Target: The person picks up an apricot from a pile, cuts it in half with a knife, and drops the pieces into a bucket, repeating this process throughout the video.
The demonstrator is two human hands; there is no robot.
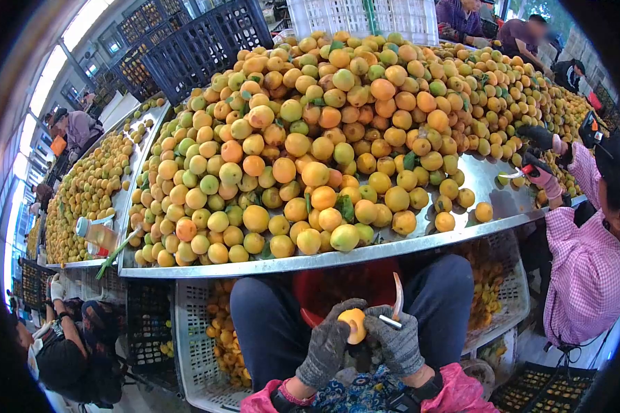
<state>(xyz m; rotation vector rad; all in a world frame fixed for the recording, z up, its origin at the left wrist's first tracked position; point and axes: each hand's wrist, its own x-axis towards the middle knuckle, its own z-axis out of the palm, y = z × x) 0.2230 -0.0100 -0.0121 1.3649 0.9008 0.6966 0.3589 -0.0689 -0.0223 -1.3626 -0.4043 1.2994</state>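
Head view: fruit (353, 325) is in the left hand (326, 351), over the lap and just behind the red bucket (311, 319). Left fingers are wrapped round its side, yellow-orange face exposed. Right hand (401, 344) is clenched on a knife (398, 294), curved blade standing up past the fruit, its fingers right beside the fruit; can't tell if they touch it. Both hands in grey knit gloves. Pile of fruit (296, 144) on the metal table (489, 189) ahead.

Handling, my read: fruit is light, one hand carries it fine. Flesh probably firm to slightly soft, so it'd bruise under a hard pinch. Skin looks smooth; slippery if juice gets on it, though knit should help. Best hold: round the sides, fingertips clear of the blade. Knife: light, stiff, thin tip; take it by the handle only.
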